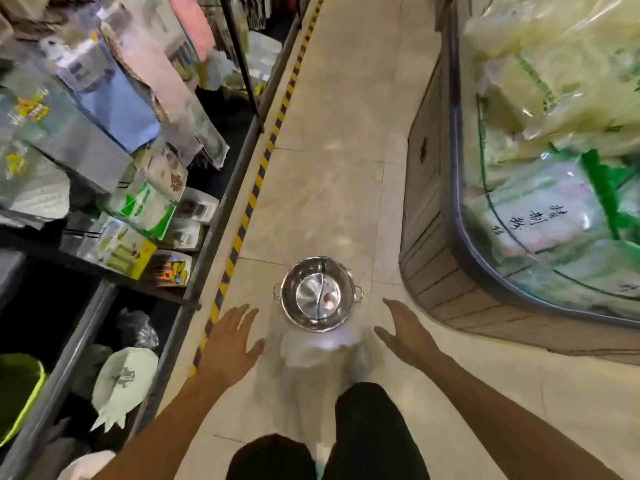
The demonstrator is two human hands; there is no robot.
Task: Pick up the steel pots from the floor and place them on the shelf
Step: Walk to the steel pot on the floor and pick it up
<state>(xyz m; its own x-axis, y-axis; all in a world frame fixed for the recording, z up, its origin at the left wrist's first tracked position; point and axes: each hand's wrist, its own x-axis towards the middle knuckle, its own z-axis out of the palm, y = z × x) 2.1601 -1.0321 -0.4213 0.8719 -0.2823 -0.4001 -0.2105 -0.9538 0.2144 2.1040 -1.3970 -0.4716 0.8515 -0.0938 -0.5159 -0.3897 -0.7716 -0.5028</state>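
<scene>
A round steel pot (318, 293) with two small side handles and a divider inside stands on the tiled aisle floor, below the middle of the head view. My left hand (232, 337) hovers open to the pot's lower left, fingers spread, not touching it. My right hand (403, 330) is open to the pot's lower right, also apart from it. Both hands are above the floor, with the pot between and slightly beyond them. The metal shelf (221, 202) runs along the left side of the aisle.
The shelf holds boxed and bagged goods (145, 209); a green bucket (17, 389) sits low on it. Yellow-black tape (256, 188) edges the floor by the shelf. A curved display bin (450, 289) of bagged goods stands right. My dark-trousered legs (374, 431) are at the bottom.
</scene>
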